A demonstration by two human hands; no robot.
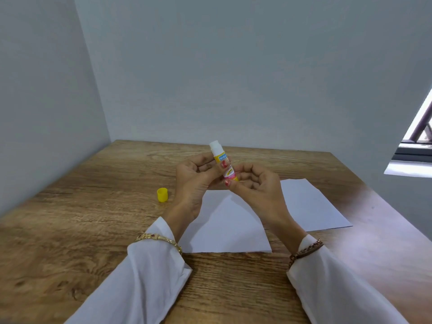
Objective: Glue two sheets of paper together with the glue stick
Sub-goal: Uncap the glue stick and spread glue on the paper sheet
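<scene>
Wooden desk has lots of bare room on the left. Two white sheets lie near its right edge. Left hand and right hand both grip the open glue stick above them. Yellow cap stands alone.

A single head-worn wide-angle view looks forward and steeply down over a wooden surface set into a wall corner. It sits close above the forearms, which enter from the near edge, and the hands meet near frame centre. Far walls fill the upper half; a window edge shows far right.
</scene>
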